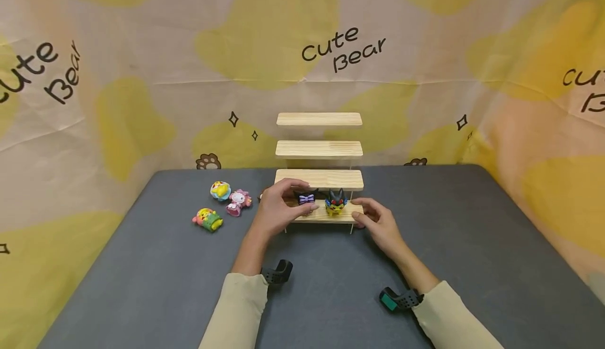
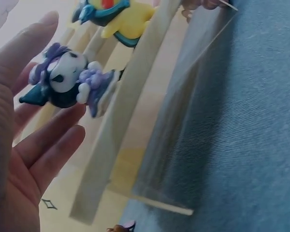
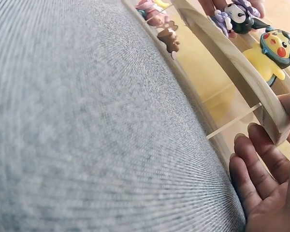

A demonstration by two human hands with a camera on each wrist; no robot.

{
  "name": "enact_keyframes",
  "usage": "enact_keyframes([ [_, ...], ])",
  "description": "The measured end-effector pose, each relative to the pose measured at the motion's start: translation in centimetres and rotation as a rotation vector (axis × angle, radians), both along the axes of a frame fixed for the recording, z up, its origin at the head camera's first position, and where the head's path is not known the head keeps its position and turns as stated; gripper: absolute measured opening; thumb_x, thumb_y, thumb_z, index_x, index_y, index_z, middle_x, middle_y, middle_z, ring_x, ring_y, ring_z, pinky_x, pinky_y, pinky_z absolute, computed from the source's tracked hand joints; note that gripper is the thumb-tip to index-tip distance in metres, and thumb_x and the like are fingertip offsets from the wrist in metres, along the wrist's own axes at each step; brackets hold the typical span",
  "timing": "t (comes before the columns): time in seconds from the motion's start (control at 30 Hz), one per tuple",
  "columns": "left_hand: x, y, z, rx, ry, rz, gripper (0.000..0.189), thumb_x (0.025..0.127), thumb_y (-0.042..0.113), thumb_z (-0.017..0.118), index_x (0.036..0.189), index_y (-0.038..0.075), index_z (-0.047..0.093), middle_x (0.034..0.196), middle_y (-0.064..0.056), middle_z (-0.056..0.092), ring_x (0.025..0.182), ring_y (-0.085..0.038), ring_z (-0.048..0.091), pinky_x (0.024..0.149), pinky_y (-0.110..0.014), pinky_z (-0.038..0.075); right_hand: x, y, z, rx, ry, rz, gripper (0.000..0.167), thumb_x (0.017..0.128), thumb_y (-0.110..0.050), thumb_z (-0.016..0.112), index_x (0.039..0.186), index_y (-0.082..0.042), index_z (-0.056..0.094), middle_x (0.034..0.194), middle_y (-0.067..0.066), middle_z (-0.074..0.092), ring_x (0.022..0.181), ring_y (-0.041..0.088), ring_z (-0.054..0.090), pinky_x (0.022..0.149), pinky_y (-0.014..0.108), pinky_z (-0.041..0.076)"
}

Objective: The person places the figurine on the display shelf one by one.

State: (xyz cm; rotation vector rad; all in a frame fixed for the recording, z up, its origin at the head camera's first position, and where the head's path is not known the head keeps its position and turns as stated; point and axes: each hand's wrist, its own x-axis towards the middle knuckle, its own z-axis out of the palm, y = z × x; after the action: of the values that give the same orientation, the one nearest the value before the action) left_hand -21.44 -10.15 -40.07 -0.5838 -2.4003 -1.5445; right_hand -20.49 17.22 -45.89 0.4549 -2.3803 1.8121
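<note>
While gripping the right end of the lowest shelf (image 1: 326, 219) with the right hand (image 1: 382, 226), bending some fingers beneath it, curving the left hand (image 1: 278, 208) wide and loose around the purple figure (image 1: 306, 199), being unable to tell whether lightly touching it. Seeing the purple figure upright on the left part of that shelf, just beside the yellow figure (image 1: 336, 207). Also seeing the blue figure (image 1: 220, 190), the pink figure (image 1: 239, 200) and the green figure (image 1: 208, 220) resting near one another on the worktop (image 1: 165, 286), left of the lowest shelf.
</note>
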Motion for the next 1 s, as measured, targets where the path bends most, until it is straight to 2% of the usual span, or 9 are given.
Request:
enact_keyframes([
  [0.13,0.0,-0.5,0.4,0.022,-0.005,0.027,0.038,0.083,0.024,0.085,0.117,0.016,0.07,0.116,-0.005,0.073,0.1,-0.023,0.075,0.088,-0.042,0.06,0.1,0.2,0.0,0.003,-0.012,-0.003,0.033,0.099,-0.014,0.064,0.13,-0.001,0.062,0.095,0.021,0.066,0.076,0.006,0.067,0.073,0.026,0.058],
  [0.27,0.0,-1.3,0.9,0.053,0.056,0.067,0.026,0.092,0.021,0.075,0.116,0.011,0.07,0.114,-0.01,0.073,0.101,-0.027,0.075,0.086,-0.043,0.061,0.0,0.2,0.0,0.006,-0.016,-0.007,0.033,0.1,-0.015,0.064,0.13,-0.002,0.063,0.095,0.021,0.066,0.076,0.006,0.068,0.073,0.026,0.058],
  [0.37,0.0,-1.9,1.3,0.053,0.105,0.156,0.021,0.096,0.022,0.07,0.113,0.01,0.072,0.111,-0.01,0.073,0.1,-0.025,0.074,0.086,-0.042,0.061,-0.1,0.2,0.0,0.01,-0.017,-0.009,0.032,0.1,-0.016,0.065,0.129,-0.003,0.063,0.094,0.022,0.066,0.075,0.006,0.068,0.073,0.026,0.058],
  [0.5,0.1,-2.8,1.9,0.053,0.138,0.275,0.021,0.099,0.024,0.067,0.108,0.008,0.074,0.108,-0.01,0.074,0.099,-0.024,0.072,0.084,-0.043,0.06,0.0,0.2,0.0,0.006,-0.018,-0.009,0.032,0.1,-0.016,0.064,0.129,-0.003,0.063,0.094,0.023,0.066,0.076,0.006,0.068,0.073,0.026,0.058],
  [0.7,0.0,-4.7,1.6,0.002,0.073,0.366,0.024,0.104,0.024,0.057,0.111,0.006,0.073,0.114,-0.012,0.072,0.106,-0.028,0.068,0.09,-0.049,0.057,0.0,0.2,-0.1,0.013,-0.017,-0.012,0.032,0.1,-0.016,0.064,0.129,-0.003,0.063,0.095,0.022,0.066,0.076,0.006,0.068,0.073,0.026,0.058],
  [0.8,-0.1,-5.6,1.3,-0.014,0.051,0.407,0.023,0.103,0.023,0.059,0.112,0.007,0.072,0.114,-0.012,0.072,0.106,-0.029,0.068,0.092,-0.049,0.056,0.0,0.2,-0.2,0.017,-0.013,-0.013,0.032,0.1,-0.015,0.064,0.129,-0.003,0.063,0.094,0.022,0.066,0.075,0.006,0.067,0.072,0.026,0.058],
  [1.0,-0.1,-7.2,1.0,0.021,0.024,0.464,0.021,0.1,0.019,0.062,0.113,0.005,0.071,0.112,-0.015,0.073,0.104,-0.031,0.069,0.095,-0.048,0.056,-0.1,0.2,0.0,0.014,-0.009,-0.016,0.032,0.1,-0.015,0.064,0.129,-0.003,0.063,0.094,0.022,0.066,0.075,0.005,0.066,0.071,0.026,0.058],
])
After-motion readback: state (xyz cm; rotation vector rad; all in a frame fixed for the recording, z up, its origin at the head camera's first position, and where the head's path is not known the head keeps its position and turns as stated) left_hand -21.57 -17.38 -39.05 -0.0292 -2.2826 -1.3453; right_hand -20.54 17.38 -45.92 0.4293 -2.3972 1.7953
